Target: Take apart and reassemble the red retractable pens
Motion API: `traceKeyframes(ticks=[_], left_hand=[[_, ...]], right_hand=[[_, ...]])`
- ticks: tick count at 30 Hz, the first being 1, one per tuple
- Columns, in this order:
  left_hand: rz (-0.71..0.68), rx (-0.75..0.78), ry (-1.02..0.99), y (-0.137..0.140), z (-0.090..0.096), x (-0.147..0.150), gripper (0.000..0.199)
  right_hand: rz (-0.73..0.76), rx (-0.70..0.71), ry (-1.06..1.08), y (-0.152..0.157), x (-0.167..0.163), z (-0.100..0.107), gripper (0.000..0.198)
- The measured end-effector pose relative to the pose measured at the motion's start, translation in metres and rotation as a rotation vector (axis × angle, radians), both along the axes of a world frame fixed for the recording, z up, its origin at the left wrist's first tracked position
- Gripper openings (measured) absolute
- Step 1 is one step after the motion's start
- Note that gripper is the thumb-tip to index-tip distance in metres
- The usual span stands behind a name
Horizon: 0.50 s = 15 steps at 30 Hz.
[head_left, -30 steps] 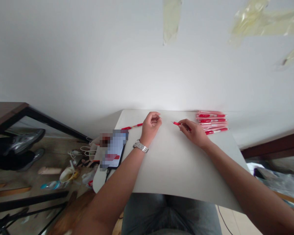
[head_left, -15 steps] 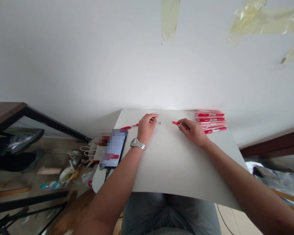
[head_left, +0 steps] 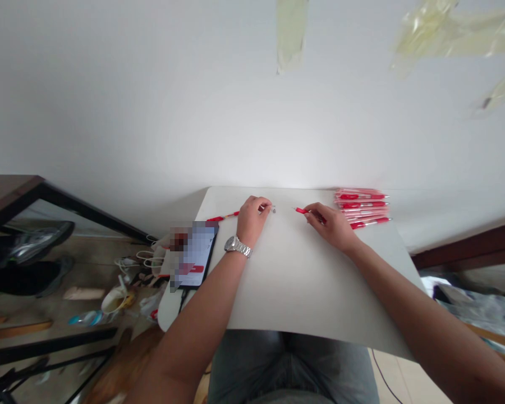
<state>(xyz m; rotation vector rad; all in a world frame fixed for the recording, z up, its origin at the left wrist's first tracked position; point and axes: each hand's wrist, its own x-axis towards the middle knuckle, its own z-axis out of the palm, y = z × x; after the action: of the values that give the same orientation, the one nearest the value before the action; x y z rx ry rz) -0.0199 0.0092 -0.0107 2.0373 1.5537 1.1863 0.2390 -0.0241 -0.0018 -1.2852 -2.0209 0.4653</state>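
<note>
Right fingers (head_left: 315, 222) pinch a red pen (head_left: 300, 210), jutting leftward; left fingers (head_left: 262, 201): hold unclear.

There are two hands (head_left: 251, 219), one watch (head_left: 238, 246), one phone (head_left: 196, 258) and, seemingly, at least five red pens (head_left: 364, 197).

Plastic is seen in the red pen piece (head_left: 301, 210) and piled pens (head_left: 362, 206), shiny metal in the watch band (head_left: 243, 249); the tabletop (head_left: 298, 292) is finished smooth and matt.
</note>
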Motion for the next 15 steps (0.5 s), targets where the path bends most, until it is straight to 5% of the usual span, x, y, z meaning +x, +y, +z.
traceKeyframes(ticks=[15], left_hand=[[-0.009, -0.046, 0.042, 0.0021, -0.0065, 0.0001, 0.009]], right_hand=[[0.001, -0.012, -0.006, -0.0001, -0.0005, -0.0001, 0.030]])
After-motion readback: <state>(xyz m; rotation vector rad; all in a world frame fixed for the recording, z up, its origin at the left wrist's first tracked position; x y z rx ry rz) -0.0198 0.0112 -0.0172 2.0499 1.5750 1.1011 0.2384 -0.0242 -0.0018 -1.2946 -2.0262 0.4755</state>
